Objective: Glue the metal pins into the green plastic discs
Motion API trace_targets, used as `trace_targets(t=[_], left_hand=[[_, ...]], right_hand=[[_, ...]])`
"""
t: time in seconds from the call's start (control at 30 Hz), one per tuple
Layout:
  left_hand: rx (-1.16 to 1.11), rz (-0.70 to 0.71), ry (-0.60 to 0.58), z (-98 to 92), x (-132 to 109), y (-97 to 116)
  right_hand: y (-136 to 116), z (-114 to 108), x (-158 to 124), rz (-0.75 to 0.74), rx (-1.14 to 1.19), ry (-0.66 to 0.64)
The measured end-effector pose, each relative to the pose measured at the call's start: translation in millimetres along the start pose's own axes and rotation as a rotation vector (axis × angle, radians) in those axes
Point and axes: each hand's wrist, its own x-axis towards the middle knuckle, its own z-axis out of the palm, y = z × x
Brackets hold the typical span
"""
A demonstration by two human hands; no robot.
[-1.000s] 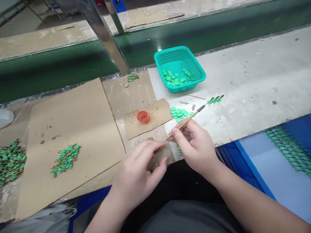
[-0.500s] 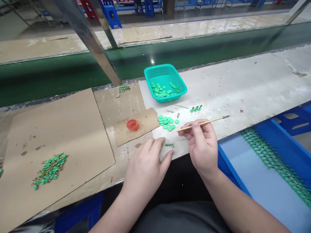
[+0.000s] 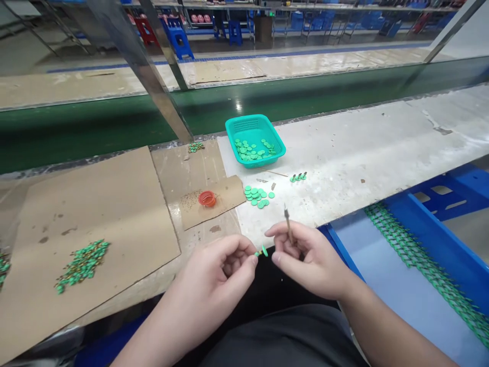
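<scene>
Between the thumb and index finger of my left hand (image 3: 223, 272) is a small green figurine on a round green base (image 3: 264, 251), tilted on its side with the disc facing right. My right hand (image 3: 305, 257) is close beside it, thumb and index finger apart near the disc, while its curled fingers hold a thin wooden stick with a dark tip (image 3: 288, 221) pointing up and away. Loose green discs (image 3: 256, 194) lie on the white surface beyond my hands. Several similar figurines on discs (image 3: 298, 177) stand in a short row farther right.
A teal basket (image 3: 282, 149) with green discs stands at the back. A small red cup (image 3: 207, 199) sits on a cardboard piece (image 3: 229, 188). Small green-and-brown pieces (image 3: 84, 262) are heaped on cardboard at left. A blue crate (image 3: 431, 229) at right holds rows of green pieces.
My left hand has picked the figurine up off the table and drawn it nearer to me. My right hand has come lower and left, its stick swung from sideways to upright.
</scene>
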Motion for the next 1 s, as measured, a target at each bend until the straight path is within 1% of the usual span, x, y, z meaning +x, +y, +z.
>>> trace_targets(t=[0.07, 0.13, 0.2, 0.27, 0.33, 0.4, 0.5, 0.57, 0.67, 0.77, 1.0], left_hand=[[-0.099, -0.060, -0.075, -6.6, -11, 11], [-0.149, -0.093, -0.119, -10.5, -18, 17], [-0.181, -0.111, -0.130, -11.8, -24, 18], [-0.203, -0.122, -0.119, -11.8, -29, 18], [-0.224, -0.126, -0.106, -11.4, -34, 17], [-0.242, -0.098, -0.071, -11.2, -40, 16], [-0.255, 0.010, 0.036, -10.8, -48, 13], [-0.259, 0.090, 0.116, -10.1, -53, 9], [-0.252, 0.167, 0.185, -8.4, -58, 3], [-0.248, 0.205, 0.218, -7.0, -62, 1], [-0.288, 0.221, 0.267, -6.3, -63, 5]], right_hand=[[-6, 4, -4, -0.062, -0.041, -0.087], [-10, 8, -6, -0.159, -0.087, -0.133], [-13, 10, -8, -0.241, -0.120, -0.158], [-13, 13, -10, -0.271, -0.129, -0.158], [-12, 17, -13, -0.243, -0.109, -0.145], [-9, 22, -16, -0.175, -0.046, -0.126], [-7, 30, -21, -0.044, 0.117, -0.090], [-8, 35, -22, 0.015, 0.229, -0.083], [-10, 40, -23, 0.043, 0.356, -0.107], [-12, 43, -23, 0.053, 0.428, -0.137], [-11, 49, -24, 0.100, 0.429, -0.173]])
